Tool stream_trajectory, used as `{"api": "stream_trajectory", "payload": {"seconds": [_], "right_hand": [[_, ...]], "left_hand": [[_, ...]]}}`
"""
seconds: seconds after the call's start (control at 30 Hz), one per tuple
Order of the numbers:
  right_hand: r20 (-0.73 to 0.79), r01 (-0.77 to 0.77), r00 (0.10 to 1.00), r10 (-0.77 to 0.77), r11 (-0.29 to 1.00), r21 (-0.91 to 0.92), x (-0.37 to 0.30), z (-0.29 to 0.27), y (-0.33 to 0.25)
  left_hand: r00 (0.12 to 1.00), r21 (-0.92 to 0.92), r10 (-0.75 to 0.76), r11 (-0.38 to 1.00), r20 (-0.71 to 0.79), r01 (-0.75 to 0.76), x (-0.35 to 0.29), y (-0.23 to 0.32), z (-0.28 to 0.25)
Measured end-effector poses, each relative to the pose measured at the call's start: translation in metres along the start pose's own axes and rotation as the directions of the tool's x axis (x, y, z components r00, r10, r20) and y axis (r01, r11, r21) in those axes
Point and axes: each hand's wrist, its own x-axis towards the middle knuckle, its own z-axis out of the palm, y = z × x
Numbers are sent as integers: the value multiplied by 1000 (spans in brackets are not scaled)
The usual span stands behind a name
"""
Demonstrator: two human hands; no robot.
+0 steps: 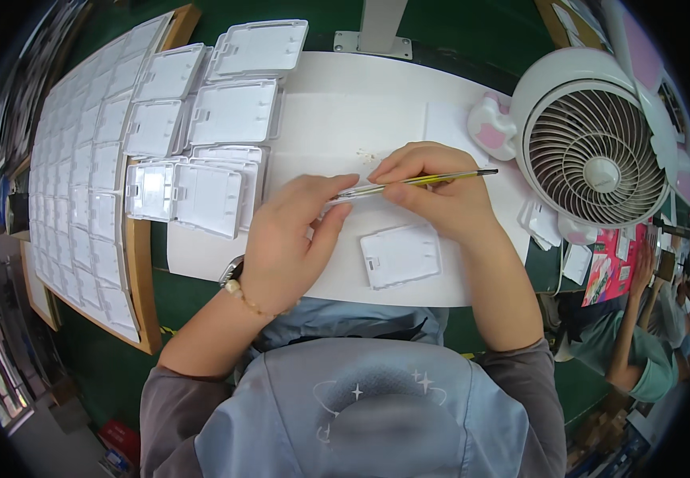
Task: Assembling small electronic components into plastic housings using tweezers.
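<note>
A slim pen-like tool [432, 180] with a yellow-green barrel and dark tip lies across the middle of the white counter [337, 127], pinched in my right hand [432, 195], whose grip is closed around the barrel with the tip pointing toward three o'clock. My left hand [293, 235] is curled shut on what looks like a small clear part [343, 196] at the tool's near end; I cannot tell exactly what it is. I judge the tool light, stiff and a little slick, best held low on the barrel; the clear piece seems thin and easily cracked, so its edges are the place to take it.

Just below the hands, at five o'clock, a white plastic card holder [400, 255] lies flat, apart from both hands. At nine to eleven o'clock, stacks of similar white holders [201, 191] crowd the counter's edge, and beyond them a wooden board [144, 311] carries rows more. A white desk fan [592, 151] stands at two o'clock, a pink-and-white figure [492, 126] beside it. Another person's arm [627, 334] shows at four o'clock.
</note>
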Motion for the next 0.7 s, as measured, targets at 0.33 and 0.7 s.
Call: {"api": "stream_trajectory", "payload": {"seconds": [0.33,0.7], "right_hand": [[56,101,994,-98,993,-64,2,-7,4],[142,224,968,-204,964,-142,5,-11,4]], "left_hand": [[915,132,-95,990,392,46,45,18,-50],[458,203,-338,926,822,318,103,17,-59]]}}
